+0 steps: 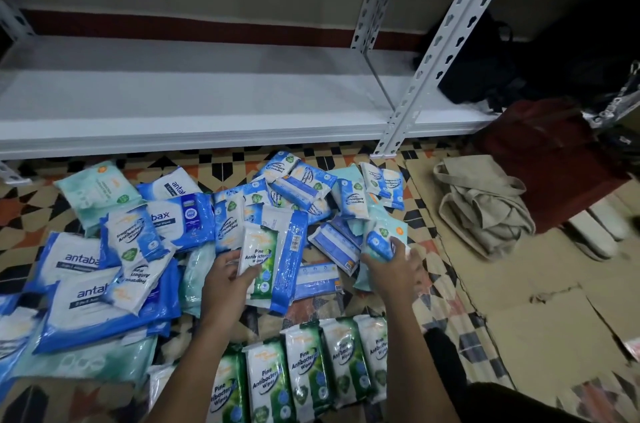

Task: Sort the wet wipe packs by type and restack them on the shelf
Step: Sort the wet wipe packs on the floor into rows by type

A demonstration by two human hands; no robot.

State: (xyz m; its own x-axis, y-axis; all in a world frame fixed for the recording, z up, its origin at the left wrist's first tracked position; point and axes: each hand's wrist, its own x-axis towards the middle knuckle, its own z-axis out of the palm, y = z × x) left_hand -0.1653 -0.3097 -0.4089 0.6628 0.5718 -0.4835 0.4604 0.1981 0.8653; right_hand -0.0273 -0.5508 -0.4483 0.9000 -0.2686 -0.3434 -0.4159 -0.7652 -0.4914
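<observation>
Left hand (pixel 227 279) fingers pinching green pine pack (pixel 260 261) off floor pile (pixel 207 232). Right hand (pixel 389 258) fingers curled round blue pack (pixel 381 242). Best to add pine pack to green row (pixel 304 377), labels aligned, edges overlapping. Shelf (pixel 194 100) bare; stacking later.

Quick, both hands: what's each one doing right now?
Left hand: grips a green Pine Antibacterial Wipes pack.
Right hand: grips a small blue pack.
</observation>
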